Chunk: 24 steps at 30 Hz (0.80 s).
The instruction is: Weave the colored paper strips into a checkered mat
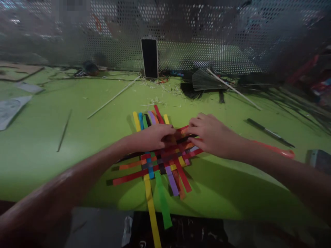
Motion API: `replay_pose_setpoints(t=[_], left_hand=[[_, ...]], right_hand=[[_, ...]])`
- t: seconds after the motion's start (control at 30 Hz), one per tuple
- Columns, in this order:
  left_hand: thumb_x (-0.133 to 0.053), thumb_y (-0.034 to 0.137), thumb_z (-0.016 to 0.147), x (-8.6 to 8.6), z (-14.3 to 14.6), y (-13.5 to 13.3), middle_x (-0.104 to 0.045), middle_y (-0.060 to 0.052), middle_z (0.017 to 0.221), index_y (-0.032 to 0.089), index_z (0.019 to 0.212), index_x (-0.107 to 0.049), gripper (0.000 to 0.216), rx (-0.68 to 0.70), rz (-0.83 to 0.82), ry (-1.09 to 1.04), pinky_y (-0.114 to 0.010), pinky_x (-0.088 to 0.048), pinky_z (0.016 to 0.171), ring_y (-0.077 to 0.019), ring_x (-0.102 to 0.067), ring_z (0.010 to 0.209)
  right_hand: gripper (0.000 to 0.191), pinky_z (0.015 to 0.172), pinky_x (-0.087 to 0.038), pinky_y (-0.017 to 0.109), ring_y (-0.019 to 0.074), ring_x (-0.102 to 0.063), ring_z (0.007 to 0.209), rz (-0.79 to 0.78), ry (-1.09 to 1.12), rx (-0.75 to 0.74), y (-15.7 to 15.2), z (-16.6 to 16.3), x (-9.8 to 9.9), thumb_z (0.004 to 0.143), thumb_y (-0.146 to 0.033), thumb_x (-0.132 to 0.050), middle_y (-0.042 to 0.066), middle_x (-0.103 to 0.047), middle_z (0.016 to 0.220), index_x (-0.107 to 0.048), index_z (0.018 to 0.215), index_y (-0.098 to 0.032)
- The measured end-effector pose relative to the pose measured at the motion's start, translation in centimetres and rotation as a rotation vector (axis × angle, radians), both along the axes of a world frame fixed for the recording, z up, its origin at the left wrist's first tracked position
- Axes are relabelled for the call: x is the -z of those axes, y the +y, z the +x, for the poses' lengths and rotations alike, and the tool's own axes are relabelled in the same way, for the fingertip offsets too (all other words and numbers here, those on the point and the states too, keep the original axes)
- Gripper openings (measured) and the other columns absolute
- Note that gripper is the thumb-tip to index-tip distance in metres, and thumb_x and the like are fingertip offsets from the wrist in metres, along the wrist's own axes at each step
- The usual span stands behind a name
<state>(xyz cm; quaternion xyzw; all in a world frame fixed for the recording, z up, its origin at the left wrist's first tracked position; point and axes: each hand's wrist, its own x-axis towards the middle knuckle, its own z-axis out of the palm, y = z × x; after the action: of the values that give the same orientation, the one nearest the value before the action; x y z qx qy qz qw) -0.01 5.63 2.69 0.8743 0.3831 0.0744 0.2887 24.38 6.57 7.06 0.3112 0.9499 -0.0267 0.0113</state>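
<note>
Several coloured strips are woven over and under each other into a loose mat (169,159) in front of me. A long yellow strip (152,210) and a green strip (163,203) hang over the table's near edge. My left hand (157,136) rests over the upper middle of the weave, fingers bent down, its fingertips partly hidden. At the right side, my right hand (207,134) has its fingers curled and pinched around a black strip (186,138) near its end. Red and orange strips lie close beside those fingers.
A phone (150,58) leans against the perforated metal screen (116,44). Thin shavings (160,93) and a dark bristle brush (207,81) lie behind the weave. A pen (270,132) and an orange-red tool (276,148) are at right, paper sheets (12,108) at left.
</note>
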Motion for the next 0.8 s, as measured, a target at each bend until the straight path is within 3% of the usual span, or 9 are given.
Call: replay_pose_setpoints(t=[0.13,0.33,0.6,0.8], left_hand=[[-0.058,0.011,0.082,-1.4,0.8,0.9,-0.06,-0.002,0.088,0.015,0.104,-0.066,0.024,0.027,-0.165,-0.014,-0.025,-0.039,0.068,-0.0161,-0.057,0.077],[-0.062,0.023,0.084,-2.2,1.5,2.0,-0.054,0.001,0.079,0.014,0.113,-0.067,0.031,0.048,-0.281,0.04,-0.025,-0.037,0.065,-0.0149,-0.052,0.072],[-0.06,0.022,0.083,-1.4,0.8,1.6,-0.071,-0.007,0.106,0.015,0.12,-0.069,0.039,0.031,-0.2,0.035,-0.028,-0.044,0.078,-0.0217,-0.063,0.092],[-0.062,0.029,0.089,-1.5,0.9,1.0,-0.069,-0.006,0.094,0.012,0.128,-0.068,0.043,-0.013,-0.178,0.057,-0.027,-0.043,0.073,-0.0185,-0.061,0.081]], right_hand=[[0.029,0.087,-0.041,0.043,0.0316,-0.06,0.106,0.029,-0.018,0.033,-0.8,1.0,1.7,0.094,-0.029,-0.07,0.013,-0.072,0.115,-0.076,0.121,-0.021],[0.032,0.084,-0.044,0.042,0.0306,-0.063,0.102,0.085,0.12,0.109,-1.0,2.3,4.5,0.09,-0.029,-0.073,0.012,-0.073,0.108,-0.074,0.12,-0.018],[0.024,0.089,-0.046,0.042,0.0282,-0.065,0.101,0.117,0.4,0.081,-0.6,2.8,4.0,0.097,-0.02,-0.061,0.011,-0.075,0.107,-0.074,0.117,-0.017],[0.023,0.086,-0.049,0.042,0.0284,-0.064,0.097,0.148,0.395,0.079,0.1,3.9,4.1,0.091,-0.009,-0.057,0.014,-0.073,0.101,-0.078,0.098,-0.013]])
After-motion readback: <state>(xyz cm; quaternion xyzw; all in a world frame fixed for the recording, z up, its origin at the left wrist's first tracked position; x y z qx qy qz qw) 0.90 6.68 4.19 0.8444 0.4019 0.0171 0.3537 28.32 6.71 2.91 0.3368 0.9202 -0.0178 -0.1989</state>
